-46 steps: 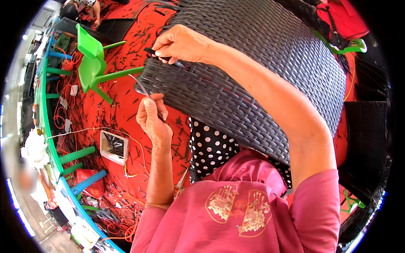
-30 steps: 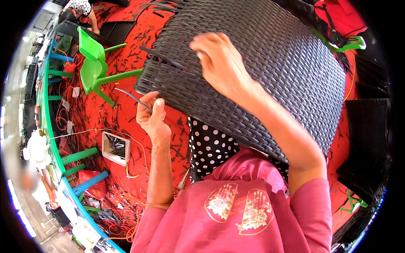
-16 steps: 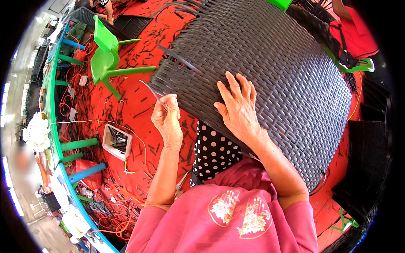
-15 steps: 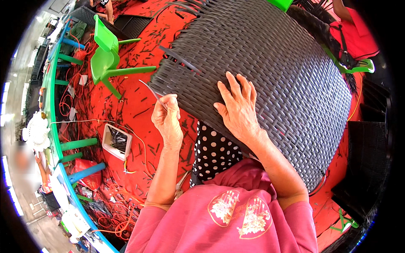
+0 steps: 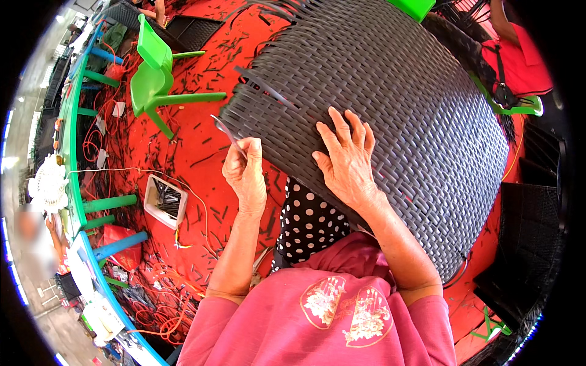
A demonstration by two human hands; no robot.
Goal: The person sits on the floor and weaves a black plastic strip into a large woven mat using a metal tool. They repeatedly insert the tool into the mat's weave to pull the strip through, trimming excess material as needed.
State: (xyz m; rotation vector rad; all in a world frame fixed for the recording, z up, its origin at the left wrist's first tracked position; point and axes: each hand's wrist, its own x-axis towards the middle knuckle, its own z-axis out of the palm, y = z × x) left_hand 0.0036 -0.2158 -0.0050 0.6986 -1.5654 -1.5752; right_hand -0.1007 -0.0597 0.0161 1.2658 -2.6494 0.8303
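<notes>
A large dark-grey woven rattan-style panel [image 5: 366, 91] spreads out in front of me, with loose strip ends [image 5: 259, 82] sticking out on its left side. My left hand [image 5: 245, 177] is closed in a pinch just off the panel's near left corner. From its fingers a thin, flat grey strip [image 5: 224, 129] points up and to the left; whether it joins the weave, I cannot tell. My right hand [image 5: 348, 161] lies flat on the weave near the front edge, fingers spread, gripping nothing.
A green plastic chair [image 5: 151, 82] stands at the left on red floor littered with dark scraps. Nearer is a white bin [image 5: 166, 201] of dark pieces. A long table [image 5: 74, 183] with a white fan [image 5: 49, 183] curves along the left. Another person in red [image 5: 519, 61] is at far right.
My left hand and the strip have shifted slightly to the right, closer to the panel's corner. My right hand stays resting on the weave. The whole view has moved a little.
</notes>
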